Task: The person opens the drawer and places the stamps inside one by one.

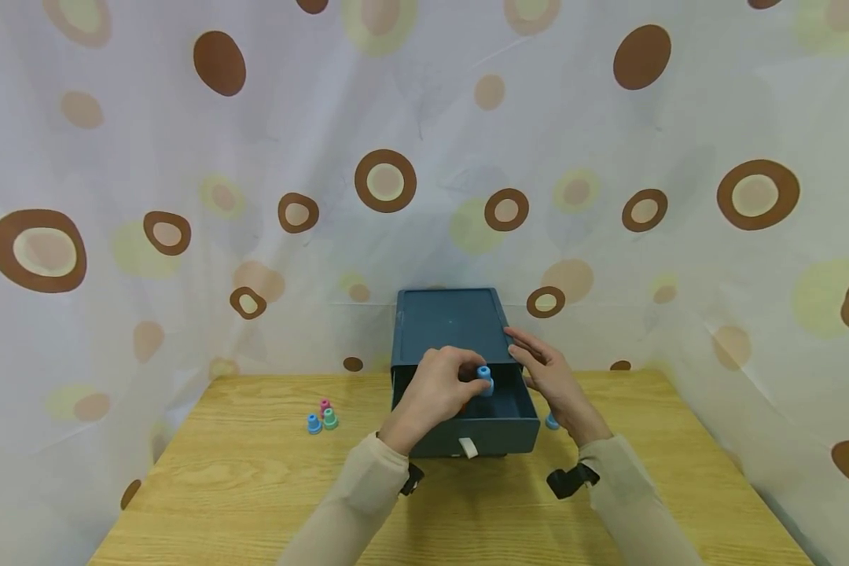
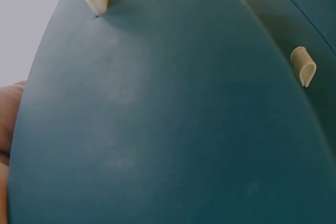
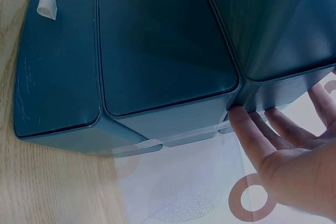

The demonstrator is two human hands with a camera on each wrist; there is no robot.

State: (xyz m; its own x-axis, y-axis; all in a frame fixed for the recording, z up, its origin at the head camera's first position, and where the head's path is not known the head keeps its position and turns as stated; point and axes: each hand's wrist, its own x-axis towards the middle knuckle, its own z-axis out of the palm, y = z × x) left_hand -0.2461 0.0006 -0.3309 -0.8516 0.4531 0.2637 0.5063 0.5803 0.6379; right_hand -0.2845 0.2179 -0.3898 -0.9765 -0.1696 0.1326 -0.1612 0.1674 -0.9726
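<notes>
My left hand (image 1: pixel 435 393) pinches a small blue flared peg (image 1: pixel 484 380) with a hole in its top, over the pulled-out top drawer (image 1: pixel 475 438) of a dark teal drawer cabinet (image 1: pixel 453 326). A bit of red shows inside the drawer beside that hand. In the left wrist view the drawer front (image 2: pixel 157 108) fills most of the picture and hides nearly all of the hand. My right hand (image 1: pixel 555 385) rests against the cabinet's right side; the right wrist view shows its extended fingers (image 3: pixel 249 129) touching the side near the open drawer.
Blue, green (image 1: pixel 330 418) and pink flared pegs stand grouped on the wooden table (image 1: pixel 255 487), left of the cabinet. Another blue peg (image 1: pixel 552 421) is partly hidden by my right hand. Lower drawers (image 3: pixel 163 40) with pale pull tabs are closed. A patterned curtain (image 1: pixel 424 102) hangs behind.
</notes>
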